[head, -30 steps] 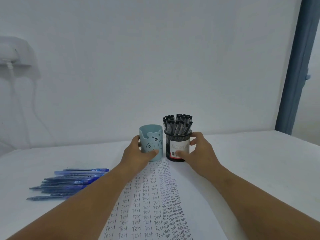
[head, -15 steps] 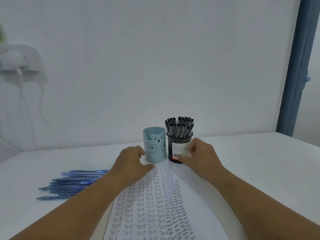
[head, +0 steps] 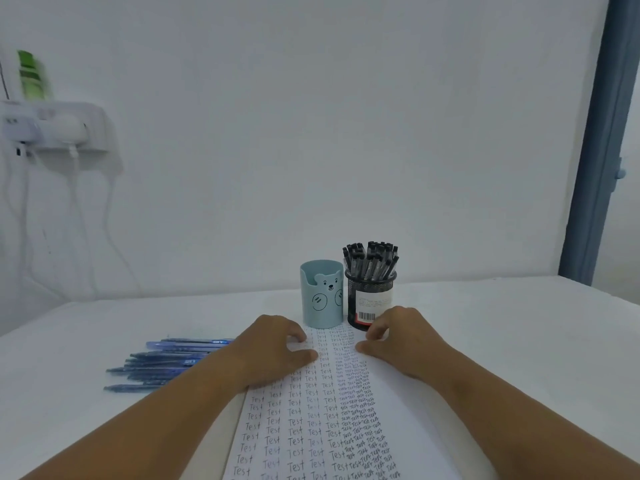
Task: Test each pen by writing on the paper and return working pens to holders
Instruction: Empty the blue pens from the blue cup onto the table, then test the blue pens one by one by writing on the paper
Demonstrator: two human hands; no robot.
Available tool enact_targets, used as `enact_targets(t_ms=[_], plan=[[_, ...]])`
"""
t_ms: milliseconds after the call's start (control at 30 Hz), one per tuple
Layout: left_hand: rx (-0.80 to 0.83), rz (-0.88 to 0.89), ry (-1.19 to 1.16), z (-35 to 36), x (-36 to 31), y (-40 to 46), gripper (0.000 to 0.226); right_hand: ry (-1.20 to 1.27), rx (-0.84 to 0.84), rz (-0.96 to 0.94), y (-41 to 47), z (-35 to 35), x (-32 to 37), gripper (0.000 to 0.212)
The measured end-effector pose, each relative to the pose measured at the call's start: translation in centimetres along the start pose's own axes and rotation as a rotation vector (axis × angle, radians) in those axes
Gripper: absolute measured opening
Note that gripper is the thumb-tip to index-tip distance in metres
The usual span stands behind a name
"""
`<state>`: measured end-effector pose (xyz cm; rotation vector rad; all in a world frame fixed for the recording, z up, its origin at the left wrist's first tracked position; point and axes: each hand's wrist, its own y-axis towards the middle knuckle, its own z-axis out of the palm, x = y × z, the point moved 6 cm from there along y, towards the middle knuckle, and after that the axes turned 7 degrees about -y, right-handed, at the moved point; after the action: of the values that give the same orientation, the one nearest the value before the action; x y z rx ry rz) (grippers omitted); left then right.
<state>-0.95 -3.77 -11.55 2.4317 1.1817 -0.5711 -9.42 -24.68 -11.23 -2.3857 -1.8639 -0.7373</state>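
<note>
Resting both hands on the paper [head: 311, 420], we pin it flat: left hand [head: 273, 351] and right hand [head: 405, 341] loosely curled, gripping nothing. Blue pens [head: 166, 362] lie far left; blue holder [head: 322, 294] and mesh holder [head: 370, 296] stand beyond, on a white table [head: 519, 341] against a bare wall [head: 311, 133].

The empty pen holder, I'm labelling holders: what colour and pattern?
Light blue holder with a bear face drawn on it, in the head view.
</note>
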Motion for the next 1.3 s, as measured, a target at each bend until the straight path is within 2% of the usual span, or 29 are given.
enact_targets(t_ms=[300, 500, 633, 800, 967, 1100, 1200, 1300], plan=[[-0.037, 0.108, -0.028, 0.0, 1.0, -1.0, 0.045, -0.025, -0.001, -0.001, -0.3, -0.1, 0.2, 0.026], [-0.042, 0.15, -0.052, -2.4, 1.6, -1.3, 0.018, -0.089, -0.042, -0.049, -0.5, -0.2, 0.5, 0.026], [-0.093, 0.177, -0.072, -5.6, 2.9, -3.0, 0.002, -0.124, -0.116, -0.187, -1.0, -0.2, 2.6, 0.023], [-0.214, 0.147, -0.129, -8.5, 6.8, -5.6, 0.012, -0.099, 0.009, -0.447, -2.6, 1.3, 9.1, 0.019], [-0.226, 0.086, -0.232, -9.6, 10.1, -7.5, 0.019, -0.118, 0.105, -0.619, -3.3, 3.6, 15.0, 0.027], [-0.206, 0.071, -0.288, -10.6, 11.2, -8.2, 0.018, -0.121, 0.153, -0.617, -3.1, 5.6, 17.2, 0.031], [-0.094, 0.068, -0.29, -9.6, 11.2, -8.4, 0.025, -0.049, 0.152, -0.566, -3.0, 6.5, 17.2, 0.023], [-0.06, 0.051, -0.269, -8.8, 10.9, -8.2, 0.028, 0.009, 0.137, -0.524, -2.9, 6.5, 16.9, 0.013]])
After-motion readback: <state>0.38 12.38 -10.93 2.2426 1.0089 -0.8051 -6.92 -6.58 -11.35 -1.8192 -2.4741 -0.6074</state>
